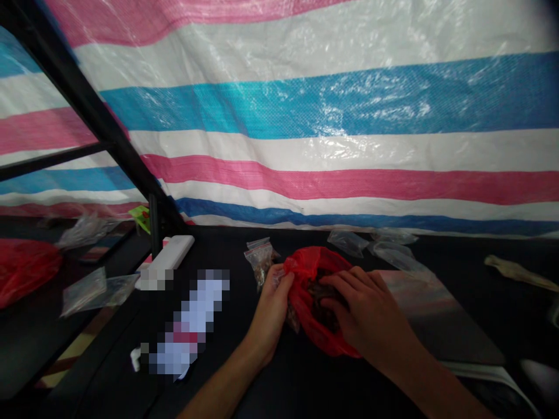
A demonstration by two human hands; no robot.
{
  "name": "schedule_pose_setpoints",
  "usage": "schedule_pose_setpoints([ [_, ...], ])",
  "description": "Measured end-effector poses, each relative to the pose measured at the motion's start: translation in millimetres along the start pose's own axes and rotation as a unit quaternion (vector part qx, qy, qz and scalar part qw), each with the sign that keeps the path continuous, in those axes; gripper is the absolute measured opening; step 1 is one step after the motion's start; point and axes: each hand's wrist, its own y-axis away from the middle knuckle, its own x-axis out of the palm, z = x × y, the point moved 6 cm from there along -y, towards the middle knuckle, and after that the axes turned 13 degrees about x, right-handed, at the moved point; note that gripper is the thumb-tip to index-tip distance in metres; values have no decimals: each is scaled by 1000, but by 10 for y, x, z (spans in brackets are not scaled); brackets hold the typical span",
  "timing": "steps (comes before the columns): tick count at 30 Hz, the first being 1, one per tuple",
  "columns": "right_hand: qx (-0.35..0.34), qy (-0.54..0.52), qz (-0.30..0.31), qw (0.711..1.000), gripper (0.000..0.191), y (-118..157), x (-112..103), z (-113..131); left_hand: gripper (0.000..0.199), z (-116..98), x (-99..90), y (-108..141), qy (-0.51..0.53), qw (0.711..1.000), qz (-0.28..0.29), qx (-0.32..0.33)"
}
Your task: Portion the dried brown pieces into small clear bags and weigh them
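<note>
A red plastic bag (309, 260) stands with its mouth spread, holding dark brown dried pieces (325, 308) whose exact kind I cannot make out. At the bag's left rim, my left hand (271, 308) is closed on a small clear plastic bag (292, 319); brown bits show in its lower end, beneath the thumb. My right hand (364, 311) reaches into the red bag from the right, fingers curled over the brown pieces. Just behind my left hand lie small filled zip bags (261, 261).
Clear empty bags (395, 247) lie at the back right near a flat grey sheet (437, 314). Left of my hands are a blurred-out phone-like object (192, 326), a white box (177, 253) and a black metal frame (87, 105). Another red bag (26, 270) rests far left. Striped sheeting (305, 110) hangs behind.
</note>
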Motion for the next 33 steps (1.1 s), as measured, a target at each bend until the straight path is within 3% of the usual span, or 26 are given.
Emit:
schedule_pose_setpoints([
  [3, 39, -49, 26, 998, 14, -11, 27, -20, 25, -130, -24, -5, -101, 991, -11, 89],
  [8, 93, -117, 56, 987, 21, -22, 58, -83, 29, -332, -78, 78, -248, 933, -58, 256],
  [14, 63, -233, 88, 966, 16, -50, -32, -139, 24, -422, -27, 149, -307, 892, -28, 331],
  [19, 30, -313, 76, 946, 22, 3, -172, -50, 35, -340, 54, 175, -312, 897, 67, 305],
  [22, -24, -267, 31, 963, 26, 72, -207, 59, 47, -242, 101, 188, -309, 904, 137, 261],
  [25, -123, -202, -15, 971, 34, 158, -211, 180, 55, -174, 139, 212, -303, 902, 191, 243],
  [29, -220, -168, -28, 961, 53, 244, -209, 262, 57, -149, 134, 223, -297, 901, 195, 248],
  [33, -217, -156, -53, 962, 47, 242, -260, 247, 57, -153, 148, 216, -274, 910, 193, 243],
])
